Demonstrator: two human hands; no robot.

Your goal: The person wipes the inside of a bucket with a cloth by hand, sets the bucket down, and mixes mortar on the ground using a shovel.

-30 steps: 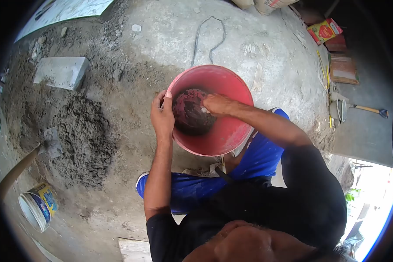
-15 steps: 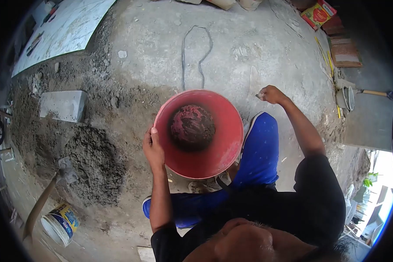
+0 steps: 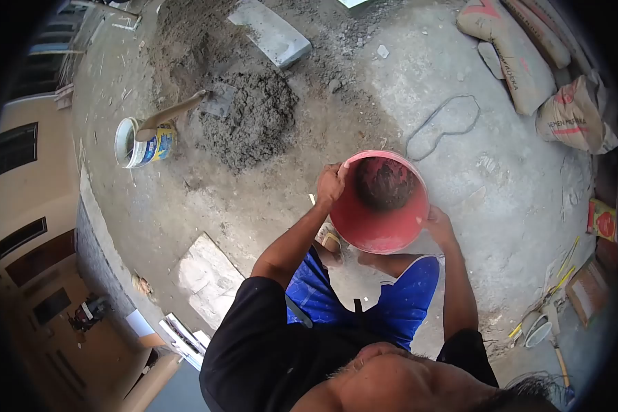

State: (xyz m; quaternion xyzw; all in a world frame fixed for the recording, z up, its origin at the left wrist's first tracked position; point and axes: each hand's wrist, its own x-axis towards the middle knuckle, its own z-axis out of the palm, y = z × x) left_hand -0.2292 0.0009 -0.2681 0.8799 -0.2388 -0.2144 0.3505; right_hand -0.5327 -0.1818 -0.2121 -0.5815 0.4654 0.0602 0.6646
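Observation:
A wide red bucket is held tilted in front of my knees, with its mouth facing me. Dark residue coats its bottom. My left hand is closed on the left rim, thumb toward the inside. On the right rim, my right hand grips with its fingers mostly behind the wall. Whether a small object is also in that hand cannot be seen. Beyond the bucket, a thin grey cord lies in a loop on the floor.
Left of the bucket is a heap of wet mortar with a shovel resting at its edge. A white pail stands beside the shovel. A pale block lies behind the heap. Cement bags are at the far right.
My right hand, earlier away from the bucket pinching something small and pale, has come to its right rim. My view has turned left, bringing the pail and shovel further in.

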